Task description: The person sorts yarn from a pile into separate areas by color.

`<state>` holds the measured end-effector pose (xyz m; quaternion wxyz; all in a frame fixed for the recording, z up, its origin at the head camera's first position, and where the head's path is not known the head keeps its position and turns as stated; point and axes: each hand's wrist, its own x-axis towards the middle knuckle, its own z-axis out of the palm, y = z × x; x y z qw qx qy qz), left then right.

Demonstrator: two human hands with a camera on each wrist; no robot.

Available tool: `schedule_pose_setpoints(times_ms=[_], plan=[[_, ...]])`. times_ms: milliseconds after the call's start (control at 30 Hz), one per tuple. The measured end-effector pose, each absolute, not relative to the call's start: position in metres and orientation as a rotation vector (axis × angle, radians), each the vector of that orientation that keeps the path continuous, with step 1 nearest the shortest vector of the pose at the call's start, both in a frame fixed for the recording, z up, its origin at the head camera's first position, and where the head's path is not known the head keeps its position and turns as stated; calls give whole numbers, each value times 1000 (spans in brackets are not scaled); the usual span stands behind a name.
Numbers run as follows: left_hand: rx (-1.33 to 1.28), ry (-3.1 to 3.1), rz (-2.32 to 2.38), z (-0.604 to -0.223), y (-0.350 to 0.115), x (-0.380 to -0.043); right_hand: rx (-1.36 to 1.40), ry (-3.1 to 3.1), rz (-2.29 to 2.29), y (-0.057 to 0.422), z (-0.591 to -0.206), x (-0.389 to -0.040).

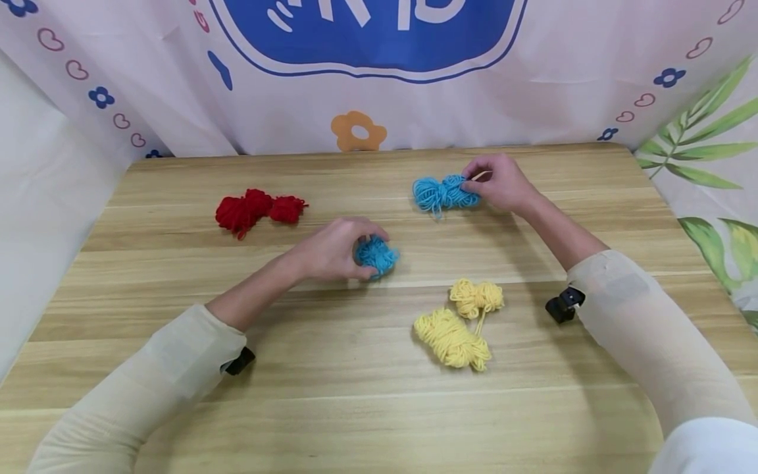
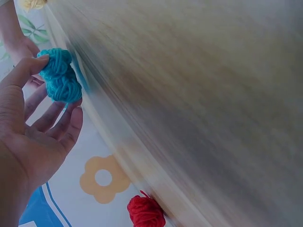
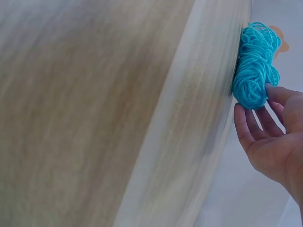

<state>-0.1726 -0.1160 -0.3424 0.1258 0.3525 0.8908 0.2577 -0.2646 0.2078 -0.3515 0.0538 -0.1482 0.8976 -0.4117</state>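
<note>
Near the middle of the wooden table, my left hand (image 1: 339, 251) grips a small bundle of blue yarn (image 1: 376, 256) between thumb and fingers. In the left wrist view this bundle (image 2: 61, 75) looks pinched at the middle, with the thumb on one side. Farther back and to the right, a longer blue yarn skein (image 1: 438, 193), tied at its waist, lies on the table. My right hand (image 1: 500, 184) pinches its right end. The right wrist view shows the thumb and fingertips at the end of that skein (image 3: 255, 66).
Red yarn (image 1: 244, 212) in two joined bunches lies at the back left of the table (image 1: 266, 408). Two yellow yarn bundles, a small one (image 1: 476, 297) and a larger one (image 1: 453, 339), lie right of centre, linked by a strand. A printed curtain (image 1: 284, 112) hangs behind the far edge.
</note>
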Motion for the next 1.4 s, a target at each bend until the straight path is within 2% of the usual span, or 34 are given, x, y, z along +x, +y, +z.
schedule_pose_setpoints(times_ms=[1400], plan=[[977, 2633, 786, -347, -110, -191, -484, 2711, -1259, 218, -351, -260]])
